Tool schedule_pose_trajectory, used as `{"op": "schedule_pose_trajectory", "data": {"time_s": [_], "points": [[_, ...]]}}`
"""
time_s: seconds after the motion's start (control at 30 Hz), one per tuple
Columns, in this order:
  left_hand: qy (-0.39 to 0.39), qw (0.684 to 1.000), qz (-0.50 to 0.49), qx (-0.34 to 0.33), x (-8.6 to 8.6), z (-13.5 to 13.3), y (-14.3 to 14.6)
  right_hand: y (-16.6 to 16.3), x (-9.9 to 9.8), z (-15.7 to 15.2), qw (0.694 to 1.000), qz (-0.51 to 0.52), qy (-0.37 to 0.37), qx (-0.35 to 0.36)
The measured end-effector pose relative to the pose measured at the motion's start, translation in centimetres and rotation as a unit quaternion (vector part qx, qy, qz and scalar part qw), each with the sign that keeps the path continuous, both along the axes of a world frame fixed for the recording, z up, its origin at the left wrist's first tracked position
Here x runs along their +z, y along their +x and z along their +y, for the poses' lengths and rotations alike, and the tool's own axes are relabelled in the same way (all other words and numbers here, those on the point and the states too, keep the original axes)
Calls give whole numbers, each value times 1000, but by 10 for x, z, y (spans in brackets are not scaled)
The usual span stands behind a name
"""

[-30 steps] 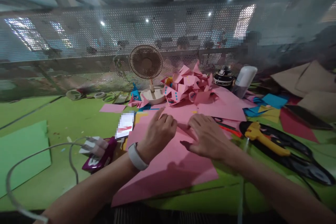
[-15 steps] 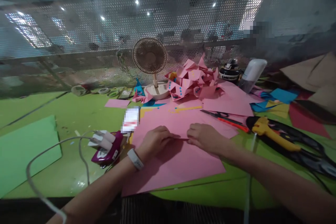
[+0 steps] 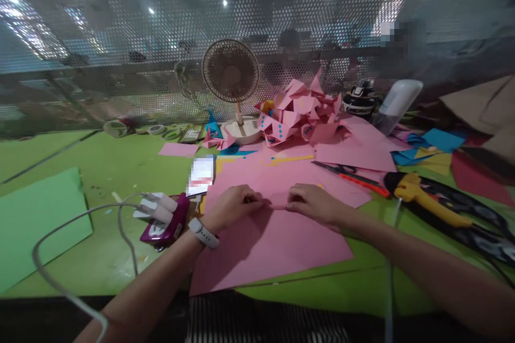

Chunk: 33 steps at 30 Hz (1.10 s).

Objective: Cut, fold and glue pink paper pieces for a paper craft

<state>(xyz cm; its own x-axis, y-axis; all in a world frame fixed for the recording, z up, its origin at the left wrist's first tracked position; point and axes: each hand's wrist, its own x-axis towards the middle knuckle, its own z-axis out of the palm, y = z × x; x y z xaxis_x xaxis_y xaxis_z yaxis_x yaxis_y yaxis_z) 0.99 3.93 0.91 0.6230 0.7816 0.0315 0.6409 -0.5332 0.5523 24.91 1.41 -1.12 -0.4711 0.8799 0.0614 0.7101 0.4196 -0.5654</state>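
Observation:
A large pink paper sheet [image 3: 273, 241] lies on the green table [image 3: 100, 171] in front of me. My left hand [image 3: 231, 206], with a white band on the wrist, is closed in a pinch on a small folded pink piece [image 3: 276, 206]. My right hand [image 3: 314, 203] pinches the same piece from the other side. Both hands rest on the sheet, fingertips almost meeting.
A pile of folded pink paper shapes [image 3: 306, 112] sits behind, beside a small desk fan [image 3: 231, 72]. Red-handled scissors [image 3: 350, 174] and a yellow-handled tool [image 3: 426, 198] lie to the right. A purple device with a white cable [image 3: 163, 222] and a green sheet [image 3: 36, 220] are at the left.
Both hands went from lying flat on the pink sheet to closed pinches on a small pink piece, drawing closer to me. The camera tilted down a little.

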Motion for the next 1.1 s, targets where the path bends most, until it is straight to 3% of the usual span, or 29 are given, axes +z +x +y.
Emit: {"op": "schedule_pose_trajectory", "data": {"time_s": [0.13,0.53,0.63,0.73,0.77,0.8,0.9,1.0,1.1], "points": [[40,995,90,16,10,8,-19,0,-3,4,1000,-4,-13,-3],[-68,972,207,85,26,17,-65,4,1,1,1000,7,-26,16],[21,964,223,141,32,13,-60,5,1,2,999,13,-39,17],[224,938,153,217,32,-4,-36,4,0,3,999,21,-38,12],[281,935,115,183,28,-11,-25,4,0,3,999,22,-36,12],[307,942,90,99,22,-20,-15,3,0,3,999,24,-37,13],[303,945,96,-82,-2,-41,9,3,0,4,998,32,-43,20],[275,948,104,-120,-21,-49,17,3,0,4,998,46,-47,22],[241,957,113,-114,-27,-46,16,4,1,4,997,49,-61,19]]}}
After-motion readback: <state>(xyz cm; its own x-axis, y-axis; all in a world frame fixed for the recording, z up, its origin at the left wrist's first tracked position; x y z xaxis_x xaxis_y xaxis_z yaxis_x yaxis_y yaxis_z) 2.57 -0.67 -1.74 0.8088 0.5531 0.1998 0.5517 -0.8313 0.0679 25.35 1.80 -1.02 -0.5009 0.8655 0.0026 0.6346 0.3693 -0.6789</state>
